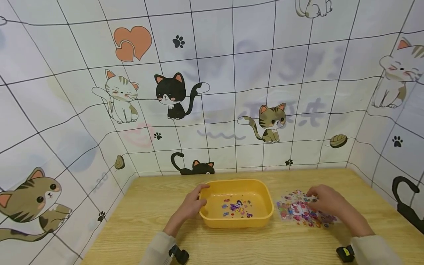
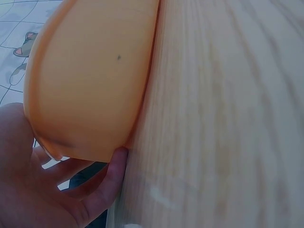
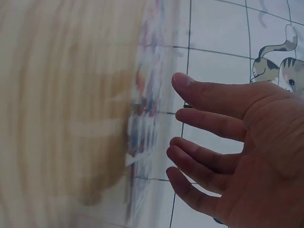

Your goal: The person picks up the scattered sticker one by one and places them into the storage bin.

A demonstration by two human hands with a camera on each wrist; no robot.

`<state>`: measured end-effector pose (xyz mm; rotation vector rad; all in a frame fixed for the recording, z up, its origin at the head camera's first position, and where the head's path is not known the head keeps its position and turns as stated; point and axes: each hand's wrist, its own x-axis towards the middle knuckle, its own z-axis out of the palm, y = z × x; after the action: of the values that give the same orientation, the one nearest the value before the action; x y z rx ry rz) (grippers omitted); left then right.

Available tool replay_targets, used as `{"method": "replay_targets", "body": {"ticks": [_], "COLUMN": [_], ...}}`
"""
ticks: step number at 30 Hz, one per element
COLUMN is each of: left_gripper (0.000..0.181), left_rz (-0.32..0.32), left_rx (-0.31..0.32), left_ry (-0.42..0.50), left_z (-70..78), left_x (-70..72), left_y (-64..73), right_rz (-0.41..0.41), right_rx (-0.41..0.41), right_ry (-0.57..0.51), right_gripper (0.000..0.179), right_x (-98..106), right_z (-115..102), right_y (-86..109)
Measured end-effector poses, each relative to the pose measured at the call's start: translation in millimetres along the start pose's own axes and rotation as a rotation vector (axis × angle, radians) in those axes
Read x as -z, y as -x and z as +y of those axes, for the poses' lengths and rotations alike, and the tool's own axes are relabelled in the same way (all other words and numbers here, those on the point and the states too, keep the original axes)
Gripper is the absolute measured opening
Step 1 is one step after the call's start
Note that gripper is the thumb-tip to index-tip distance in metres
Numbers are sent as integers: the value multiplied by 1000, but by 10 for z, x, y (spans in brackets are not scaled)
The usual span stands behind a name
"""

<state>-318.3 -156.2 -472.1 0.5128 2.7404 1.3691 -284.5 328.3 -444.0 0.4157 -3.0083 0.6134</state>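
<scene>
A yellow plastic tub (image 1: 236, 222) stands on the wooden table, with some small colourful flat pieces (image 1: 236, 207) scattered on its floor. My left hand (image 1: 191, 204) grips the tub's left end. In the left wrist view, the thumb lies at the rim and the fingers lie along the tub wall (image 2: 95, 85). Right of the tub spreads a heap of similar small, shiny, sticker-like pieces (image 1: 298, 211). Over the heap's right side hovers my right hand (image 1: 328, 200). The right wrist view shows its fingers (image 3: 204, 124) loosely bent and apart, holding nothing visible.
Light wooden tabletop (image 1: 149, 221) surrounds the tub and heap. White cloth walls (image 1: 218, 92) with a grid and cartoon cats close in the back and both sides. A dark strapped device (image 1: 179, 254) is on each wrist.
</scene>
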Motion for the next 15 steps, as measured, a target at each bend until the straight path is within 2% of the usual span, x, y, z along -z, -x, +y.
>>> {"method": "replay_targets", "body": {"ticks": [6, 15], "left_gripper": [59, 58], "left_rz": [-6, -2], "left_rx": [-1, -3], "left_ry": [9, -3], "left_z": [4, 4], "left_x": [-12, 2], "left_y": [-18, 6], "right_rz": [-17, -77], "right_rx": [-5, 15], "right_ry": [34, 0], "right_gripper": [47, 41], "right_x": [-23, -59], "right_z": [205, 306], "right_y": [14, -8]}}
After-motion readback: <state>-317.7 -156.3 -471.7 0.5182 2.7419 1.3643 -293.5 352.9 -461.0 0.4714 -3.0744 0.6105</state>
